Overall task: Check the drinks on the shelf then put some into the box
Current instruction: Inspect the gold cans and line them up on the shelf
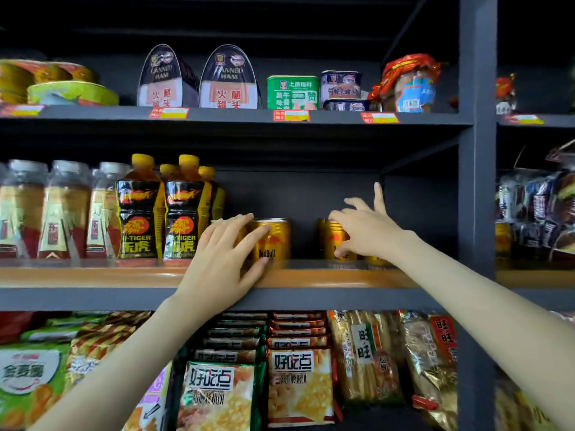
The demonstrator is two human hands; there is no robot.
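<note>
The gold metal Red Bull can stood upright at the front edge of the middle shelf, about midway along it. The left hand gripped it, with the fingers laid across its left side and top rim and the thumb hooked against its lower front. Another gold can was mostly hidden behind that hand. Apart to the right, across a bare gap of shelf, stood a second gold metal can. The right hand pinched it between a forefinger on the lid and a thumb on the front, the other fingers splayed upward and blurred.

A low orange rail ran along the shelf's front edge, across the cans' bases. Just left of the left hand stood black-and-yellow Hi-Tiger plastic bottles with yellow caps, and beyond them clear bottles with grey caps ran towards the shelf's left end. A dark grey upright post closed the shelf's right end.

On the shelf above stood arched canned ham tins, a green rectangular tin and stacked blue tins, with red-and-yellow price tags on its front edge. On the shelf below lay yellow biscuit packets and clear bags of rice crackers.
</note>
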